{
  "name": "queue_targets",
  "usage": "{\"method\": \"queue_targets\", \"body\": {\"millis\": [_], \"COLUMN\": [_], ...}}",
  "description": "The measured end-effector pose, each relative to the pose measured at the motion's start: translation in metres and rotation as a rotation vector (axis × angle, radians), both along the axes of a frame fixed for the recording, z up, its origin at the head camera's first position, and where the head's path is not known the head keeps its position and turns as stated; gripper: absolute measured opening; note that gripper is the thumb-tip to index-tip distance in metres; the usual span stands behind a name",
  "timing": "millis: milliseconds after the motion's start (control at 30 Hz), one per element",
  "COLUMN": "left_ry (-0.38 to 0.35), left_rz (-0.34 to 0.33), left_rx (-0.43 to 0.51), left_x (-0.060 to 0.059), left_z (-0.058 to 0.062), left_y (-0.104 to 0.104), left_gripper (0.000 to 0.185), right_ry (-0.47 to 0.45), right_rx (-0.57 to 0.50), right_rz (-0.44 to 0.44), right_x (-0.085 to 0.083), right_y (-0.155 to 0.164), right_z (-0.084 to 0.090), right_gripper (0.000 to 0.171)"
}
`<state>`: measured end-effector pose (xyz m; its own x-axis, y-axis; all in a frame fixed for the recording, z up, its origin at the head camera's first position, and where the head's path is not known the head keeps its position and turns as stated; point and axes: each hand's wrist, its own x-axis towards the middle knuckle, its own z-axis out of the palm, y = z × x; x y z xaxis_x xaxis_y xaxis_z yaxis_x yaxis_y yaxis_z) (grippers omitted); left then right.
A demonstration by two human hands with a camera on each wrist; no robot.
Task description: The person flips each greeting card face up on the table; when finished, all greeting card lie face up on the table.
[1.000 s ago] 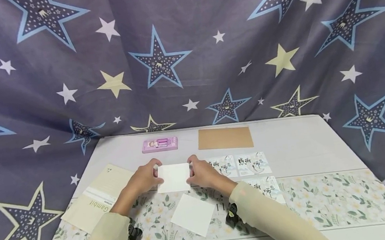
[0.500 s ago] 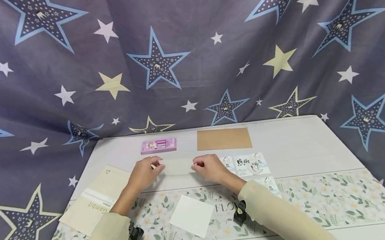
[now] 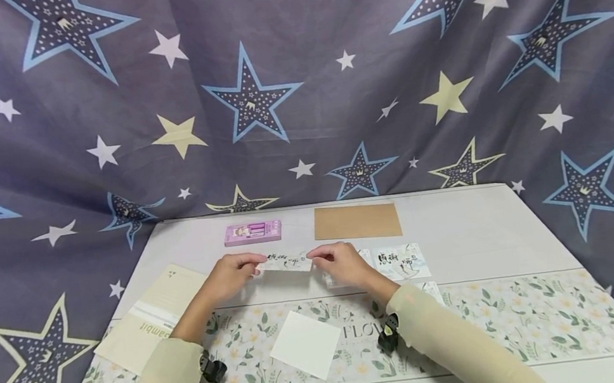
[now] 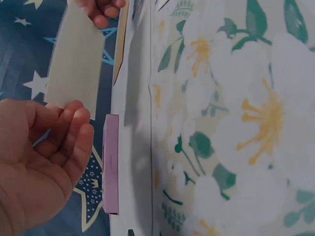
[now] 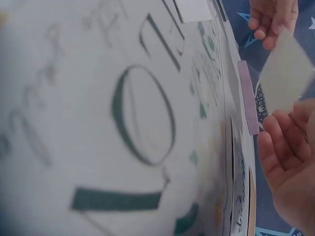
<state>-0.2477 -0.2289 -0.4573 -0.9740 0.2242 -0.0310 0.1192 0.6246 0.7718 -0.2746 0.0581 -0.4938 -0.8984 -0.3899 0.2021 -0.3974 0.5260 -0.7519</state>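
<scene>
Both hands hold one square card (image 3: 287,262) between them above the table, its face with black brush lettering and pale blue art turned up in the head view. The left hand (image 3: 231,275) pinches its left edge between thumb and fingers; the right hand (image 3: 342,262) pinches its right edge. In the left wrist view the plain back of the card (image 4: 76,64) shows, with the left hand (image 4: 44,157) at its lower end. The right wrist view has the right hand (image 5: 290,162) at the near corner. A blank white card (image 3: 306,345) lies on the table below.
Lettered cards (image 3: 402,261) lie to the right, partly behind the right arm. At the back are a purple box (image 3: 252,232) and a brown envelope (image 3: 356,222). A cream pad or packet (image 3: 152,313) lies at left on the floral-banded table (image 3: 529,317). A starry curtain (image 3: 294,91) hangs behind.
The held card was blank side up flat near the table; it has been lifted and tilted over, and its lettered face now shows. The hands still grip its two edges.
</scene>
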Motion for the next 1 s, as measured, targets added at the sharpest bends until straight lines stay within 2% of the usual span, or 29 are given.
{"method": "queue_targets", "body": {"millis": [133,367,600,800,1000], "left_ry": [-0.019,0.032,0.041,0.033,0.036], "left_rz": [0.018,-0.055,-0.086,-0.101,-0.087], "left_rx": [-0.018,-0.129,-0.278,-0.390,-0.497], "left_x": [-0.003,-0.003,-0.005,-0.005,-0.006], "left_z": [-0.007,-0.016,-0.022,-0.023,-0.022], "left_y": [0.001,0.006,0.016,0.022,0.028], "left_gripper": [0.032,0.027,0.045,0.049,0.052], "right_ry": [-0.035,-0.090,-0.044,0.007,-0.024], "right_rx": [-0.010,0.020,0.213,0.308,0.337], "right_rz": [0.004,0.026,0.154,0.212,0.191], "right_x": [-0.002,-0.005,-0.008,-0.009,-0.011], "right_y": [-0.001,-0.002,-0.004,-0.007,-0.010], "right_z": [0.001,-0.001,-0.004,-0.002,-0.002], "right_gripper": [0.019,0.025,0.055,0.022,0.019]}}
